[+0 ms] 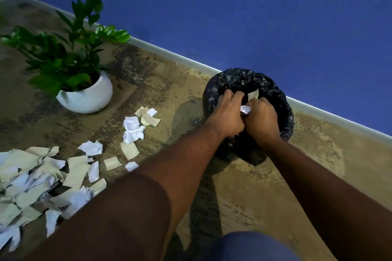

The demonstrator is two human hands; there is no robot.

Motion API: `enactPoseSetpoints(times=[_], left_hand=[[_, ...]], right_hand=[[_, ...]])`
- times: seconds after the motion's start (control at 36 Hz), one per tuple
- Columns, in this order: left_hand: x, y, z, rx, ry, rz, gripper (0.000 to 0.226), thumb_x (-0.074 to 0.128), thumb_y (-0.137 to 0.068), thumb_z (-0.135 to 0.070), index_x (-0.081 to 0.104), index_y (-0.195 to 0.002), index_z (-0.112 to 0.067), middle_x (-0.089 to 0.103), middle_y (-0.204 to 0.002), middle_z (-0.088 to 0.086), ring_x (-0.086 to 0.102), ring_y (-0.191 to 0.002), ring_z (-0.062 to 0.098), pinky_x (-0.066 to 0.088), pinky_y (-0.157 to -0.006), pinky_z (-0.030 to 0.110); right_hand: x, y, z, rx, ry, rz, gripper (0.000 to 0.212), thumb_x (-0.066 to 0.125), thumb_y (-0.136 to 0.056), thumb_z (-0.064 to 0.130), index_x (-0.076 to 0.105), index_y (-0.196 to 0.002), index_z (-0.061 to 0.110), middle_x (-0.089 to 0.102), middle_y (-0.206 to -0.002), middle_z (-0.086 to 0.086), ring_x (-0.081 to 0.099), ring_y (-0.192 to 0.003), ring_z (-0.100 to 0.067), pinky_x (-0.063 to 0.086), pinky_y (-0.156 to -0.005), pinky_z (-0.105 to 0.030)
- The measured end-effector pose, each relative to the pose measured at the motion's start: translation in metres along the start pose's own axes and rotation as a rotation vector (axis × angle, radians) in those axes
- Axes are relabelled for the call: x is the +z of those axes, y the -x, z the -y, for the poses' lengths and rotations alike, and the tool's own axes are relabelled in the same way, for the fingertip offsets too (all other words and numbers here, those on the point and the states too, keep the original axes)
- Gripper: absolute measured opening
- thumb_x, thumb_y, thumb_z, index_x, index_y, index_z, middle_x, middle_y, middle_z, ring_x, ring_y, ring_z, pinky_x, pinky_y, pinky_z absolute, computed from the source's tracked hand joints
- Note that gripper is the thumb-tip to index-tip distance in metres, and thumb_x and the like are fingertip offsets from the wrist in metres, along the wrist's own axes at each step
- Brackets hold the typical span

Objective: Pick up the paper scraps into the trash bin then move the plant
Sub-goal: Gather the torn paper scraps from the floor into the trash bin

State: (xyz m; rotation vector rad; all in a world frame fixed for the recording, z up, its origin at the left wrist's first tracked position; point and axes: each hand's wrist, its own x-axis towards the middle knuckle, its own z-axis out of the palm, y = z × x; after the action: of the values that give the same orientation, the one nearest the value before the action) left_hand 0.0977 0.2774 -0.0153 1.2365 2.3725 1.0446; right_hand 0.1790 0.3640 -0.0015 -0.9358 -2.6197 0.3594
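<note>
Both our hands, left hand [226, 113] and right hand [262, 121], clutch paper scraps [245, 109] over the trash bin [273, 91] at centre right; next we judge: let go, fetch the lower-left pile [31, 184]; plant [63, 59] waits upper left.

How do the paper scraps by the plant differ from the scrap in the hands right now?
The paper scraps on the floor are many, white and beige, lying loose on the carpet; the scrap in the hands is a single white piece.
The floor scraps lie untouched left of the trash bin; the held scrap sits over the bin's mouth, pinched between left hand and right hand.
Both are torn paper.
</note>
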Motion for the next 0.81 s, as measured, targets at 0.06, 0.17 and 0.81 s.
enactPoseSetpoints(times=[0.06, 0.17, 0.81], left_hand=[[0.001, 0.001, 0.001, 0.005, 0.002, 0.037, 0.081, 0.069, -0.077, -0.008, 0.03, -0.147, -0.019, 0.034, -0.139, 0.009, 0.038, -0.128, 0.028, 0.047, -0.1, 0.045], [0.0, 0.002, 0.004, 0.057, 0.013, 0.072, 0.093, 0.071, -0.08, -0.014, 0.018, -0.156, -0.018, 0.024, -0.156, 0.01, 0.026, -0.144, 0.031, 0.037, -0.113, 0.049], [-0.059, 0.045, 0.109, -0.164, -0.042, -0.432, 0.048, 0.046, -0.093, -0.013, 0.045, -0.141, -0.011, 0.045, -0.142, 0.01, 0.047, -0.13, 0.03, 0.039, -0.108, 0.048]], right_hand=[[0.0, 0.0, -0.007, 0.025, 0.005, 0.052, 0.022, 0.061, -0.081, -0.001, 0.068, -0.101, 0.004, 0.061, -0.099, -0.014, 0.05, -0.079, -0.021, 0.033, -0.065, -0.026], [-0.001, 0.0, -0.009, 0.05, -0.013, 0.117, 0.041, 0.061, -0.085, 0.01, 0.063, -0.126, 0.008, 0.059, -0.117, -0.017, 0.059, -0.101, -0.031, 0.041, -0.074, -0.029], [0.057, -0.006, 0.129, -0.301, -0.153, -0.012, 0.038, 0.065, -0.082, 0.012, 0.063, -0.119, 0.005, 0.056, -0.123, -0.012, 0.052, -0.115, -0.03, 0.048, -0.096, -0.038]])
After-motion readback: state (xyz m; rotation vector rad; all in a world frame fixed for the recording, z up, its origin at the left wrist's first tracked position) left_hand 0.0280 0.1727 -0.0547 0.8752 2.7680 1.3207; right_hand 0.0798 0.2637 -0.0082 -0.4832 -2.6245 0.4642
